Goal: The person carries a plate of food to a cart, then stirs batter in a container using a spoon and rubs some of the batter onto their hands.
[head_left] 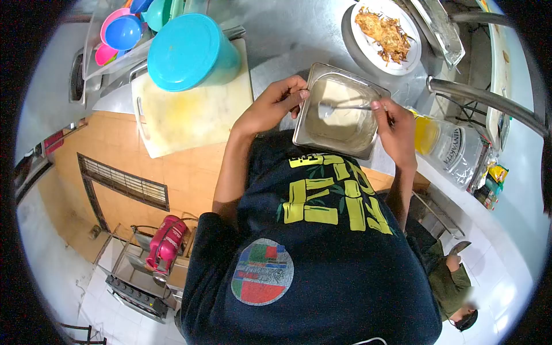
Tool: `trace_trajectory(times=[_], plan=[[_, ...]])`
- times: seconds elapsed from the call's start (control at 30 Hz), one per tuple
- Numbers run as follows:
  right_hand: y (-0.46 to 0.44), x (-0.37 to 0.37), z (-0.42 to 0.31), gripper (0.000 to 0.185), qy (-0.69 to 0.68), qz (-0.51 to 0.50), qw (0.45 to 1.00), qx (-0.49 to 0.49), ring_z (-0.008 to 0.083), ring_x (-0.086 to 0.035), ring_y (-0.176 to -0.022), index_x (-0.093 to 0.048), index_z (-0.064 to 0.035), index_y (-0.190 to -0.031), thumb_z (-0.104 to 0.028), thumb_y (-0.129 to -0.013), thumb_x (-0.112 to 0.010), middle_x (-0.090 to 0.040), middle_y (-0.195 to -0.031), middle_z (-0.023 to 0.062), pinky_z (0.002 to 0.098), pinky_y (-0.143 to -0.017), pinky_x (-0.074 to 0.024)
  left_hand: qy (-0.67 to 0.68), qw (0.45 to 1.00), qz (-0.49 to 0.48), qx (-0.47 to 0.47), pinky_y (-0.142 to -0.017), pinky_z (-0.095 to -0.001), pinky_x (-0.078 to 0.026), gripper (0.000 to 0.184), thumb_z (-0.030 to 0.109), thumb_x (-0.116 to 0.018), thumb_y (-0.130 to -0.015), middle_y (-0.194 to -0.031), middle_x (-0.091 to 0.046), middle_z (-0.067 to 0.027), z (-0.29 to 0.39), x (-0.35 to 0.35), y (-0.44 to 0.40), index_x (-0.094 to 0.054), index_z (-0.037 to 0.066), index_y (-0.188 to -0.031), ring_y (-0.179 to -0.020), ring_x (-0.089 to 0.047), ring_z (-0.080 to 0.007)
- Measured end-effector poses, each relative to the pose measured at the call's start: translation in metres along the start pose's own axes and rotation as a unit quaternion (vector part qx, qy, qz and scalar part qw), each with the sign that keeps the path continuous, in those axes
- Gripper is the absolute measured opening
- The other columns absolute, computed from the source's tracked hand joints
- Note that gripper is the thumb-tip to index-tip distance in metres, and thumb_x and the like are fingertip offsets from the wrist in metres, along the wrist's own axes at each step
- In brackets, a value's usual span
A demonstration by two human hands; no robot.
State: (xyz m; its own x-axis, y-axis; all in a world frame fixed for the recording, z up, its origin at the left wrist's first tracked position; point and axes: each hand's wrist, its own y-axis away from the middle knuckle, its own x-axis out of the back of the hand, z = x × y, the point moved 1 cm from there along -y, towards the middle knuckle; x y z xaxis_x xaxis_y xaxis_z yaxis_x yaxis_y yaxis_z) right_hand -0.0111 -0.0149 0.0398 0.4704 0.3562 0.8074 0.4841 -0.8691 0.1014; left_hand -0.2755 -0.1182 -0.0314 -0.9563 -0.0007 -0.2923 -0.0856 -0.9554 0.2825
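Observation:
A square metal container (pixel 301 118) with pale, creamy liquid in it is held close to the chest. My left hand (pixel 275 104) is closed on its left rim, thumb over the edge. In my right hand (pixel 395 127), by the container's right side, is the handle of a metal spoon (pixel 351 107). The spoon's other end reaches into the pale liquid. Beyond the container at the upper right, a white plate (pixel 375 54) holds browned, fried-looking food (pixel 391 35).
A turquoise lidded tub (pixel 185 53) stands on a white cutting board (pixel 190 118) at left. Colourful cups (pixel 123 33) fill a clear bin behind it. A metal rail (pixel 489 99) and a jug of yellow oil (pixel 428 135) are at right. Another person (pixel 454 282) is at lower right.

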Motion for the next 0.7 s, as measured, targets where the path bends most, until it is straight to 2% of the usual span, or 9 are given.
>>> trace_trajectory(times=[0.1, 0.2, 0.3, 0.4, 0.5, 0.6, 0.7], plan=[[-0.002, 0.003, -0.002, 0.025, 0.008, 0.042, 0.999, -0.025, 0.0238, -0.054, -0.055, -0.069, -0.0047, -0.091, -0.027, -0.101, -0.063, -0.060, -0.066, 0.0144, 0.0363, -0.057, -0.0433, -0.016, 1.000, 0.014, -0.014, -0.068, -0.0242, -0.044, 0.021, 0.025, -0.062, -0.106, -0.080, -0.054, 0.0035, -0.005, 0.002, -0.008, -0.062, 0.004, -0.104, -0.073, -0.050, -0.0070], [-0.001, 0.003, 0.011, 0.024, -0.069, 0.041, 0.996, -0.033, 0.0231, -0.053, -0.055, -0.069, -0.0050, -0.091, -0.026, -0.101, -0.064, -0.058, -0.065, 0.0136, 0.0360, -0.057, -0.0429, -0.021, 1.000, 0.011, -0.011, -0.067, -0.0238, -0.043, 0.021, 0.026, -0.062, -0.106, -0.080, -0.054, 0.0040, -0.006, 0.004, -0.010, -0.063, 0.005, -0.102, -0.073, -0.049, -0.0065], [0.001, 0.004, 0.002, 0.023, 0.020, -0.002, 1.000, 0.003, 0.0213, -0.050, -0.053, -0.068, -0.0047, -0.088, -0.025, -0.100, -0.066, -0.056, -0.062, 0.0116, 0.0351, -0.056, -0.0418, -0.032, 0.999, 0.017, 0.009, -0.068, -0.0233, -0.042, 0.021, 0.025, -0.061, -0.106, -0.080, -0.054, 0.0042, -0.005, 0.006, -0.010, -0.064, 0.005, -0.100, -0.073, -0.049, -0.0062], [-0.001, -0.005, 0.013, 0.024, -0.074, 0.091, 0.993, -0.006, 0.0202, -0.049, -0.052, -0.067, -0.0047, -0.086, -0.024, -0.099, -0.067, -0.054, -0.061, 0.0100, 0.0346, -0.055, -0.0408, -0.048, 0.999, 0.020, -0.010, -0.069, -0.0233, -0.041, 0.023, 0.026, -0.060, -0.106, -0.080, -0.055, 0.0043, -0.010, 0.007, -0.011, -0.064, 0.005, -0.099, -0.075, -0.048, -0.0060], [-0.001, -0.001, 0.004, 0.024, -0.088, 0.042, 0.995, 0.025, 0.0205, -0.049, -0.052, -0.067, -0.0049, -0.086, -0.025, -0.100, -0.067, -0.053, -0.060, 0.0102, 0.0346, -0.054, -0.0406, -0.062, 0.997, 0.044, -0.008, -0.070, -0.0240, -0.041, 0.027, 0.028, -0.058, -0.107, -0.081, -0.057, 0.0040, -0.008, 0.010, -0.009, -0.065, 0.003, -0.097, -0.077, -0.048, -0.0059], [-0.002, -0.001, -0.003, 0.026, 0.010, 0.027, 1.000, 0.011, 0.0208, -0.050, -0.052, -0.068, -0.0048, -0.087, -0.027, -0.100, -0.067, -0.054, -0.061, 0.0111, 0.0350, -0.054, -0.0410, -0.083, 0.991, 0.104, -0.028, -0.071, -0.0239, -0.041, 0.031, 0.030, -0.057, -0.108, -0.081, -0.057, 0.0032, -0.009, 0.015, -0.011, -0.068, 0.002, -0.098, -0.078, -0.048, -0.0060], [-0.006, 0.002, 0.004, 0.027, -0.028, 0.048, 0.998, -0.035, 0.0213, -0.052, -0.051, -0.068, -0.0046, -0.087, -0.028, -0.100, -0.066, -0.056, -0.061, 0.0109, 0.0351, -0.054, -0.0417, -0.070, 0.985, 0.158, -0.013, -0.070, -0.0233, -0.040, 0.033, 0.030, -0.056, -0.108, -0.079, -0.056, 0.0023, -0.008, 0.017, -0.010, -0.071, 0.002, -0.100, -0.078, -0.048, -0.0063]])
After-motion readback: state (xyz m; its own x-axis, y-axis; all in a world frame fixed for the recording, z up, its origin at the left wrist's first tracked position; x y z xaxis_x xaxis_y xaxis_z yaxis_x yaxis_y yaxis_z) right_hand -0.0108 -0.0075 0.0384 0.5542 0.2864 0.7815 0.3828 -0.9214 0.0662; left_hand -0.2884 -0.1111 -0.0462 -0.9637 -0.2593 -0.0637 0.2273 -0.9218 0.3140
